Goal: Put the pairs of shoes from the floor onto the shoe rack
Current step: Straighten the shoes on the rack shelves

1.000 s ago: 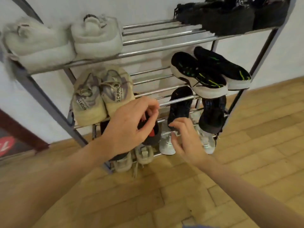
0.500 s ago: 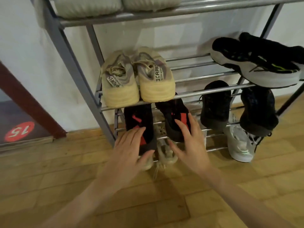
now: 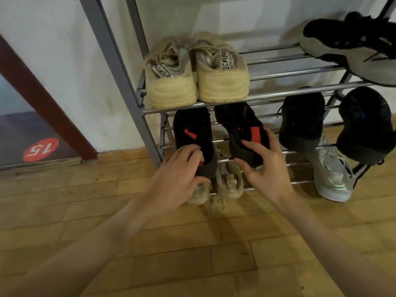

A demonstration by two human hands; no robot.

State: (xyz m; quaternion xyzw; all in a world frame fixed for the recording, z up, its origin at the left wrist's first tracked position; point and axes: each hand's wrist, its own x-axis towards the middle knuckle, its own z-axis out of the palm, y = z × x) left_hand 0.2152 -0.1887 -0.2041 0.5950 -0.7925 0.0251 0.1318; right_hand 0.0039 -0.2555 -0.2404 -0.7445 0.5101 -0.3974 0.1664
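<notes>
A pair of black shoes with red marks lies on the third shelf of the metal shoe rack (image 3: 278,94), toes toward the wall. My left hand (image 3: 177,176) grips the heel of the left black shoe (image 3: 192,127), fingers on top and thumb underneath. At the heel of the right black shoe (image 3: 242,123), my right hand (image 3: 267,168) holds on with thumb and fingers on either side. Both heels stick out over the front bar.
A cream pair (image 3: 197,82) sits on the shelf above. Another black pair (image 3: 300,121) hangs to the right, with a black-and-white sneaker (image 3: 353,52) above it. Beige shoes (image 3: 229,183) and a grey-white sneaker (image 3: 332,179) occupy the bottom shelf. Wooden floor lies in front.
The view has dropped lower and closer to the rack. My hands, which lay flat against the black shoes' heels, have curled around them.
</notes>
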